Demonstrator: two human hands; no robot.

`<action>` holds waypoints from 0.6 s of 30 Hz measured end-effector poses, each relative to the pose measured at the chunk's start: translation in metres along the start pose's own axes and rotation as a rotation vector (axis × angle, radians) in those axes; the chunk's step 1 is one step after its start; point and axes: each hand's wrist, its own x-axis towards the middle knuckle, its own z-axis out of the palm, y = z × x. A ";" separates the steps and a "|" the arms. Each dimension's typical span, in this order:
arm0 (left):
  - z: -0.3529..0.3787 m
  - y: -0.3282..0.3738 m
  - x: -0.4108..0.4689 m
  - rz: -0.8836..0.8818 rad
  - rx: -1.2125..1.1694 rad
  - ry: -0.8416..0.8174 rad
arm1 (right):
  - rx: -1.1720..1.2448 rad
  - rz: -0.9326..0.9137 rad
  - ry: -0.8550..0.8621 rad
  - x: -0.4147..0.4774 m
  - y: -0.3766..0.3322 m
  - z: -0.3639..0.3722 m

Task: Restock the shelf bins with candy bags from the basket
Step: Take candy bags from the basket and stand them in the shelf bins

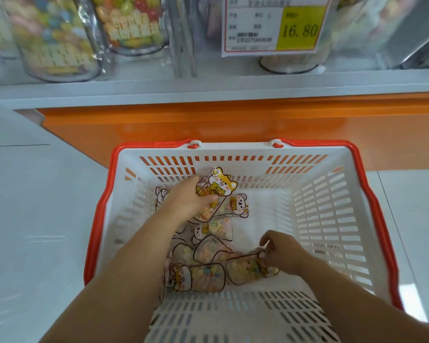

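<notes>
**Both grips in the basket, one bag each; lift-out is next**

- Shelf [208, 87]: one white ledge above an orange kickboard [233, 125]. Three clear candy packs [57, 38] are visible on it. They are blurred, and one sits half behind the tag.
- Basket [332, 219]: one, white with a red rim, on the floor against the kickboard.
- Candy bags [198, 277]: all the task stock lies on the basket bottom, piled left of centre. I count at least seven; overlap hides the exact number.
- Left grip [191, 201]: clenched round the cat-header bag [221, 188], which is tilted up over the far end of the pile.
- Right grip [280, 253]: fingers pinching the end of a near-side bag [245, 268], which lies flat.
- Price tag [275, 26]: one, reads 16.80.

Doing this step well, in my judgement:
- Take one bag per grip and lift straight up, so neighbouring bags don't drag along.
- Move the right pinch from the thin film onto the bag body, since film can slip or tear.
- Clear the red rim before swinging toward the shelf.
- Set the bags upright in the bin, print facing out.
</notes>
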 end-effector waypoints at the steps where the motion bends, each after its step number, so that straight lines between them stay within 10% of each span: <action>1: -0.003 0.004 -0.004 0.005 -0.003 0.005 | -0.031 -0.021 0.036 -0.002 -0.002 -0.012; 18: -0.084 0.075 -0.140 0.024 -0.242 -0.009 | 0.547 -0.428 0.051 -0.169 -0.116 -0.176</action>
